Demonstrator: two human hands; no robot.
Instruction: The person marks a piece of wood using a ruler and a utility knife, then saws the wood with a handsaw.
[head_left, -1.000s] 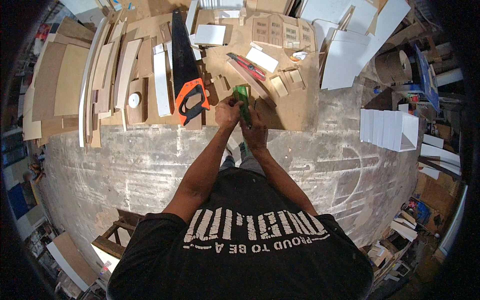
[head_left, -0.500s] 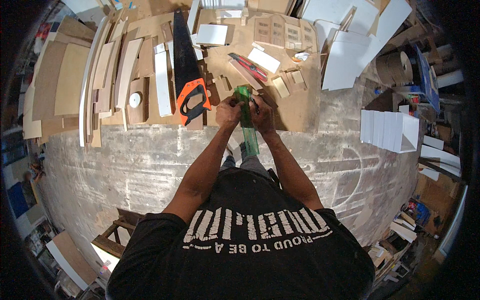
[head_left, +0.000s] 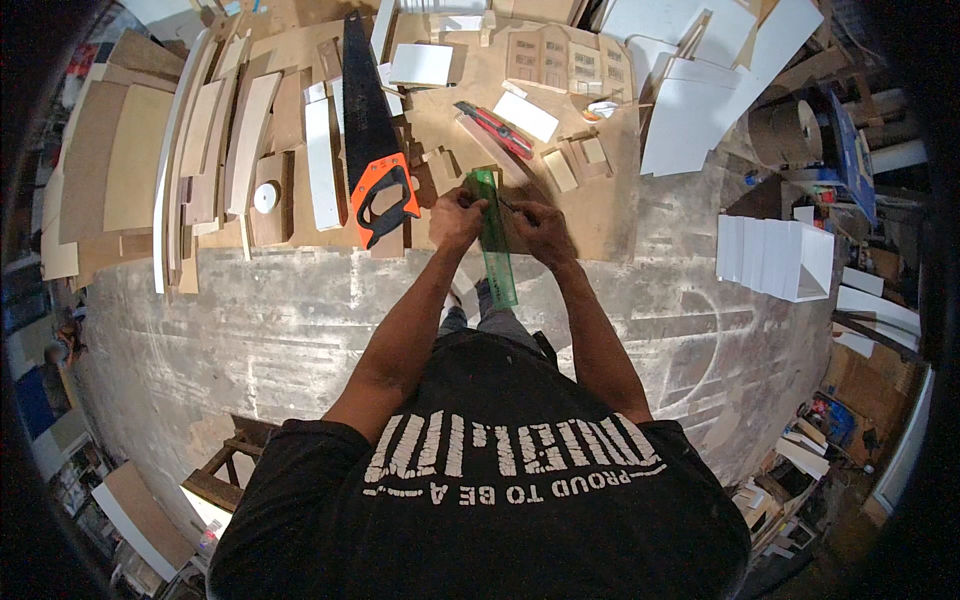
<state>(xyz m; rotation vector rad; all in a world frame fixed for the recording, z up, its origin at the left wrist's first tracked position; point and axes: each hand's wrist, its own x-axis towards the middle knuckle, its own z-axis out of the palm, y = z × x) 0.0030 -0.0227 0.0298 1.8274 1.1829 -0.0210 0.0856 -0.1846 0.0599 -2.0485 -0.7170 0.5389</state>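
Observation:
A long green transparent ruler lies across a brown cardboard sheet on the floor, reaching back toward my knees. My left hand presses down on the ruler's far end from the left. My right hand sits just right of the ruler, fingers closed on a thin dark pencil-like tool whose tip touches the cardboard beside the ruler's edge. Small cardboard cut-outs lie a little beyond my right hand.
A black handsaw with an orange handle lies left of my hands. A red utility knife, wooden strips, white foam boards, white blocks and a cardboard roll surround the concrete floor.
The ruler has swung from being held up near my hands to lying long and flat toward my knees. Both hands have spread apart onto either side of it.

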